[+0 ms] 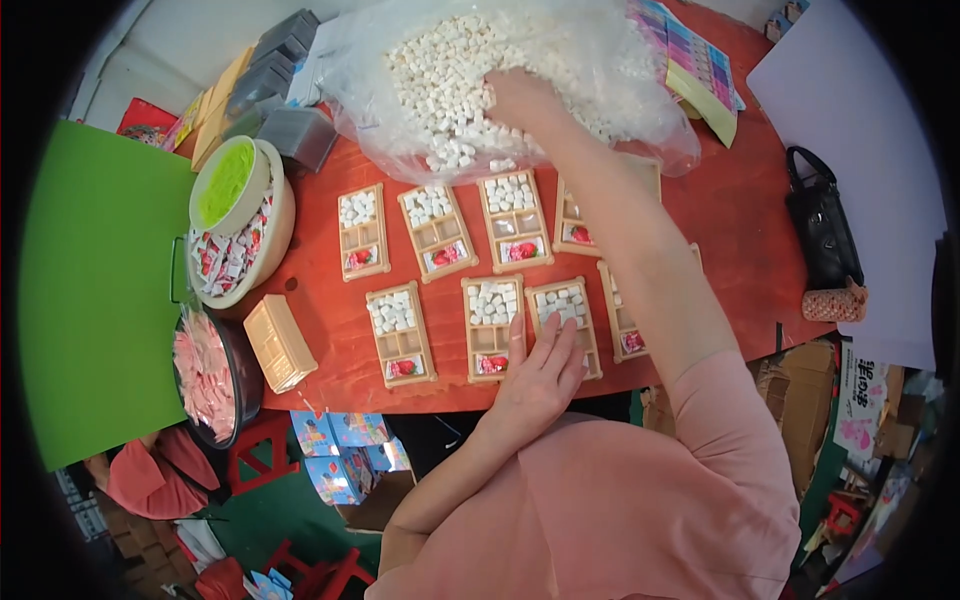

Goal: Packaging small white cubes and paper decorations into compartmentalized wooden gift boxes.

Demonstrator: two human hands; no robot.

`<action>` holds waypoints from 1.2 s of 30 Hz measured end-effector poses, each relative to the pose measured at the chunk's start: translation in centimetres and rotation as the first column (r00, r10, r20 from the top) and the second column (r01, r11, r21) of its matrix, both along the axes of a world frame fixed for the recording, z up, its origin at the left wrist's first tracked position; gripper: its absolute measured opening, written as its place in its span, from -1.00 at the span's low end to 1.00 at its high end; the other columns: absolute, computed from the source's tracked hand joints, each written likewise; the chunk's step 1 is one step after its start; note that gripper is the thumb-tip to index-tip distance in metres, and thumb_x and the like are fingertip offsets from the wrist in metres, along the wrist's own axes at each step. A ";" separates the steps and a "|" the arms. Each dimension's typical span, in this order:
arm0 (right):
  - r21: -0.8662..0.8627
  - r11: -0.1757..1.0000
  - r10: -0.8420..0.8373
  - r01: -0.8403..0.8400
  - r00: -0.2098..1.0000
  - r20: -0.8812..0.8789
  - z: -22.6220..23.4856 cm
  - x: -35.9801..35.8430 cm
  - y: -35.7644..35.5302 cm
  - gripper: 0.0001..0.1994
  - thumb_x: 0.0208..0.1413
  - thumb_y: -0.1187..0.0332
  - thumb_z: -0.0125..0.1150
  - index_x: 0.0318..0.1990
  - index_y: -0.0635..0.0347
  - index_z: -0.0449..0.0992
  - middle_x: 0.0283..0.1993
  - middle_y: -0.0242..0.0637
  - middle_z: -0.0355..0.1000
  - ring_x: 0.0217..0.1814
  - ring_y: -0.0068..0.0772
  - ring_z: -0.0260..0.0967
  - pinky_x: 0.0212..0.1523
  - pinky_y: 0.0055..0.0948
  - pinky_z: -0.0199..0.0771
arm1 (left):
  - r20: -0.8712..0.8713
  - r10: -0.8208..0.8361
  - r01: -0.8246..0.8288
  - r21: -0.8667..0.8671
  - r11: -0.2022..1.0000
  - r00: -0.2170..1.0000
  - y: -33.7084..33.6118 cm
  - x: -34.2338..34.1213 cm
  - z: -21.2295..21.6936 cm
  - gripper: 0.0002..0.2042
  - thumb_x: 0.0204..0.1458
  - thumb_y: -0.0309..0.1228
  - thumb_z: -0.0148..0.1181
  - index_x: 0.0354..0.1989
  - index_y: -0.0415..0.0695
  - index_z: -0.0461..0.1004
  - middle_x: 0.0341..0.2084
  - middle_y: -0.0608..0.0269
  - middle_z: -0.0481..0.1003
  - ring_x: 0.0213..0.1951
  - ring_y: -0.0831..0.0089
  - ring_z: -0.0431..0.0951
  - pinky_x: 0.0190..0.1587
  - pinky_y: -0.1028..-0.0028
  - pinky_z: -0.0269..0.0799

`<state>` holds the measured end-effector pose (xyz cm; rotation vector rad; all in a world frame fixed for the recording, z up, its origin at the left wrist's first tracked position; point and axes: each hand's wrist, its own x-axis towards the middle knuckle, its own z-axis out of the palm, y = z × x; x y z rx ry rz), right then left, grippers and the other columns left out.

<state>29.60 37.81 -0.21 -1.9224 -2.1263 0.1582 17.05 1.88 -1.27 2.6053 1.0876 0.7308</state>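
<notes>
My right hand (525, 100) reaches into a big clear plastic bag (355, 100) of small white marshmallow-like pieces (440, 70). Its fingers dip among the pieces, so their grip is hidden. My left hand (540, 375) lies with fingers apart over a beige compartment tray (592, 345) at the table's near side, the fingertips by its white pieces (560, 302). Beside it is a similar tray (480, 341) with white pieces at its far end and a strawberry-printed packet (491, 364) at its near end. Several more such trays stand in two rows; my right arm covers some.
At the left are a cream tub (284, 235) of small packets, a bowl (205, 172) with bright green stuff, a dark pot (246, 385) with pink packets, and stacked beige trays (280, 342). A black bag (825, 220) lies right. Grey bins (300, 135) stand at the back left.
</notes>
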 end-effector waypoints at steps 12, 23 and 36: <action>0.435 0.887 0.377 -0.158 0.790 -0.483 -5.3 6.9 5.5 -0.78 0.06 0.33 0.34 -0.17 0.23 0.60 -0.45 -0.20 0.53 -0.38 -0.50 0.46 -0.36 -0.42 0.44 | 0.085 -0.036 0.034 0.021 0.999 0.996 1.0 -0.4 0.7 -0.75 0.02 -0.41 0.41 -0.14 -0.20 0.58 0.12 -0.01 0.48 0.25 -0.02 0.44 0.35 -0.44 -0.06; -0.044 0.978 0.100 -0.202 0.647 -0.756 2.8 16.7 -23.3 -0.81 0.16 0.37 0.36 -0.09 0.12 0.59 -0.34 -0.39 0.54 -0.24 -0.58 0.51 -0.22 -0.50 0.52 | 0.104 -0.121 0.120 0.013 0.993 0.987 0.2 3.3 1.1 -0.70 0.05 -0.36 0.39 -0.08 -0.20 0.58 0.15 0.03 0.47 0.30 0.05 0.39 0.38 -0.37 -0.06; -0.103 0.995 -0.040 -0.005 0.898 -0.438 0.6 20.4 -31.9 -0.62 0.17 0.36 0.33 0.14 0.14 0.54 -0.04 -0.24 0.39 -0.01 -0.30 0.43 0.01 -0.38 0.50 | -0.021 -0.261 0.261 0.012 0.965 0.965 0.0 7.7 0.6 -0.63 0.09 -0.28 0.34 0.01 -0.20 0.52 0.19 0.01 0.40 0.32 0.05 0.31 0.43 -0.35 -0.11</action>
